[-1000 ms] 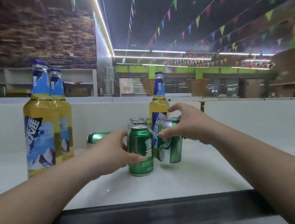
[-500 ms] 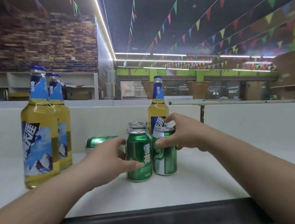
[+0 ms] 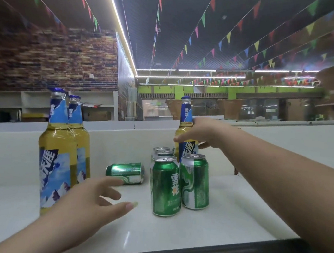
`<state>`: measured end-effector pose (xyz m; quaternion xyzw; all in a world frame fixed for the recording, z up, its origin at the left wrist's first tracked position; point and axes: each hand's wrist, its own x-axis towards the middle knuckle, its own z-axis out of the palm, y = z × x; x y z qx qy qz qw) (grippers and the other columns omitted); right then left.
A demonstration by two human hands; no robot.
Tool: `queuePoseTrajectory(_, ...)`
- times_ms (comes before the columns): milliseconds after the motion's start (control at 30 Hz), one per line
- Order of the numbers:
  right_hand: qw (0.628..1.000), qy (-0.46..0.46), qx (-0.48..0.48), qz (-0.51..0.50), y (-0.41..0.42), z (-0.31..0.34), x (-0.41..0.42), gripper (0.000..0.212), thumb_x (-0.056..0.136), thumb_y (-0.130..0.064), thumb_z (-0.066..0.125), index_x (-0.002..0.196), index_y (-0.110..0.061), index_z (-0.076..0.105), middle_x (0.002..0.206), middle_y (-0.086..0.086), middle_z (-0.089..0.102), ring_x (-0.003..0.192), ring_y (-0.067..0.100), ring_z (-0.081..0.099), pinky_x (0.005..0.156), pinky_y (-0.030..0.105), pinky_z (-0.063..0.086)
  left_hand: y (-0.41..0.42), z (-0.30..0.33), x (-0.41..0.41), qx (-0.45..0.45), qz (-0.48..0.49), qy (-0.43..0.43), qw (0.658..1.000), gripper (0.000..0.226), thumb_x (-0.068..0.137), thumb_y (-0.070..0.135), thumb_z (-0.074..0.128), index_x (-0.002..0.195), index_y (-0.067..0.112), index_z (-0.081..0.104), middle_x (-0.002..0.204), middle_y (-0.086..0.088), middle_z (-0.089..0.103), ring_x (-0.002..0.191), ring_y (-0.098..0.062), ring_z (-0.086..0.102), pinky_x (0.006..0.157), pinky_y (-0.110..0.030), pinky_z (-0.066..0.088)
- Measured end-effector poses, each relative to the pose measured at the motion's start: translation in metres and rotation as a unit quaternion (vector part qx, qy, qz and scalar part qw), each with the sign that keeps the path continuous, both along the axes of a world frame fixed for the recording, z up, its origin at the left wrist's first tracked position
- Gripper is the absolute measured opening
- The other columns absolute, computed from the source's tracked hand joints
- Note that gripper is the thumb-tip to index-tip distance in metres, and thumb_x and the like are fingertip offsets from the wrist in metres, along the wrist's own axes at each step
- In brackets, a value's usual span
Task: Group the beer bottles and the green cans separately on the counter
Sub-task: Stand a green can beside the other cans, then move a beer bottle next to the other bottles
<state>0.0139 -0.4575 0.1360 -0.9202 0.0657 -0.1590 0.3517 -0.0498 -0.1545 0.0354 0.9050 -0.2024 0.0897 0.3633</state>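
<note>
Right hand around glass bottle

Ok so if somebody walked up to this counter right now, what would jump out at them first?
Probably the two tall beer bottles standing together at front left. Next, the cluster of upright green cans in the middle, with one toppled green can lying on its side just left of them. Behind the cluster, the right hand is closing on a third beer bottle, while the left hand hovers open over the white counter.

White counter bears three bottles, apparently five green cans.
</note>
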Motion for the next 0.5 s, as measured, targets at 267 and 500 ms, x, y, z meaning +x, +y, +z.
queuePoseTrajectory(267, 0.999, -0.011, 0.03, -0.019, 0.003, -0.006, 0.001, 0.053, 0.07, -0.027, 0.091, 0.11, -0.01, 0.061, 0.103, 0.013, 0.072, 0.094, 0.03, 0.07, 0.085, 0.045, 0.061, 0.088, 0.005, 0.017, -0.134, 0.091, -0.102, 0.982, 0.053, 0.05, 0.082, 0.073, 0.095, 0.054, 0.07, 0.065, 0.01, 0.079, 0.052, -0.014, 0.073, 0.056, -0.038, 0.063)
queuePoseTrajectory(500, 0.999, -0.022, 0.032, -0.038, 0.006, 0.006, -0.015, 0.041, 0.072, -0.019, 0.089, 0.098, -0.01, 0.059, 0.093, 0.012, 0.072, 0.081, 0.025, 0.069, 0.067, 0.036, 0.057, 0.168, 0.005, 0.063, -0.184, 0.131, -0.112, 0.968, 0.088, 0.04, 0.093, 0.069, 0.101, 0.03, 0.069, 0.06, -0.003, 0.074, 0.051, -0.031, 0.062, 0.04, -0.027, 0.049)
